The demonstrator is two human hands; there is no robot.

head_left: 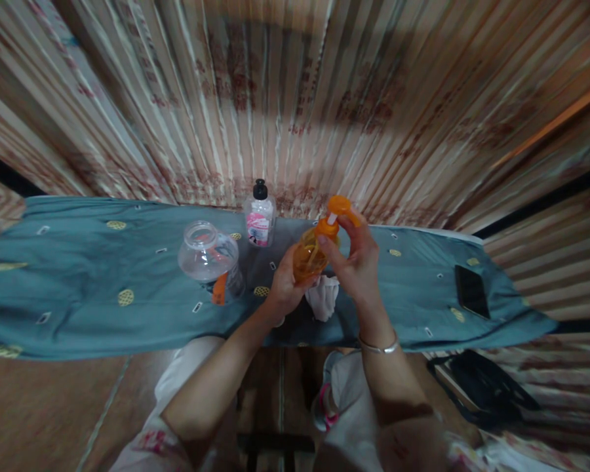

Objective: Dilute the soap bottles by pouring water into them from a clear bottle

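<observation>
My left hand (289, 282) is wrapped round the lower body of an orange see-through pump bottle (309, 254), which is held tilted above the table. At its top sits an orange pump head (339, 206) with a short white stem below it. The fingers of my right hand (356, 259) close on the pump head and collar. A crumpled white cloth or tissue (323, 298) is just below the bottle; whether a hand touches it, I cannot tell. To the left stand a clear wide jar without a lid (209, 252) and a clear bottle with a black cap and pink label (259, 219).
A teal cloth with pineapple prints (88, 262) covers the narrow table. Toward its right end lies a black phone (472, 290). Pleated curtains (275, 98) hang close behind the table. A dark bag (482, 387) is below the right side.
</observation>
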